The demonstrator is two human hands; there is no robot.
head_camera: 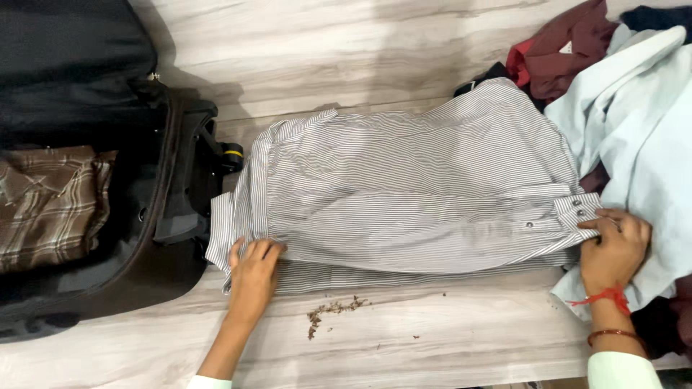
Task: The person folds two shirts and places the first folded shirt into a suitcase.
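Observation:
A grey-and-white striped shirt [411, 194] lies spread flat on a pale wood-grain floor, folded lengthwise. My left hand [252, 270] pinches its near left edge by the shoulder. My right hand [613, 248] grips the buttoned cuff and fold at the shirt's near right end. A red thread and a bangle circle my right wrist.
An open black suitcase [166, 209] sits at the left with a brown plaid garment [50, 205] inside. A pile of clothes lies at the right: a light blue shirt [641, 122] and a maroon garment [566, 50]. Brown crumbs [331, 310] are scattered on the floor near me.

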